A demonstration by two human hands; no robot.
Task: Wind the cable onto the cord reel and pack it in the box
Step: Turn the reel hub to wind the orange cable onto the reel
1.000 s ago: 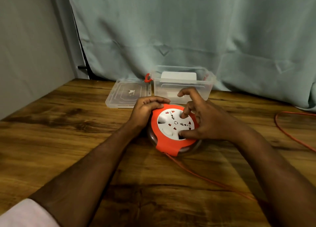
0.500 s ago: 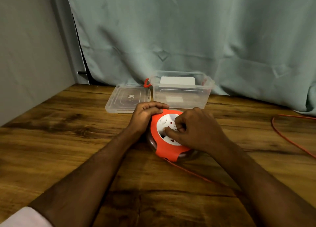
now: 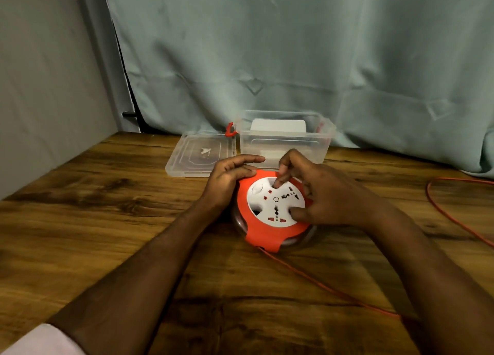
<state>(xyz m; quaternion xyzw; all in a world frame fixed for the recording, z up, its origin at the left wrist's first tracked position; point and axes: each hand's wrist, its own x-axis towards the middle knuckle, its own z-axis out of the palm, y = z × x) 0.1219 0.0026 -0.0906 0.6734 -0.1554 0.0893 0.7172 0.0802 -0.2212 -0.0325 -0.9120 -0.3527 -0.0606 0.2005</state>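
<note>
An orange cord reel (image 3: 264, 237) with a white socket disc lies flat on the wooden table (image 3: 107, 221). My left hand (image 3: 227, 178) grips its left rim. My right hand (image 3: 320, 191) rests on the white disc, a fingertip pressed into a recess at the top and the thumb on the lower right. An orange cable (image 3: 320, 282) runs from the reel's front edge toward the lower right, under my right forearm, and loops back at the far right. Behind the reel stands an open clear plastic box (image 3: 286, 141) with red latches.
The box's clear lid (image 3: 200, 154) lies flat to the left of the box. A grey-green curtain (image 3: 294, 55) hangs behind the table and a grey wall (image 3: 40, 87) closes the left side. A white item shows through the box's back.
My right hand has turned on the white disc, from covering it half a second ago to fingers spread at top and right. The left hand has stayed on the rim.
</note>
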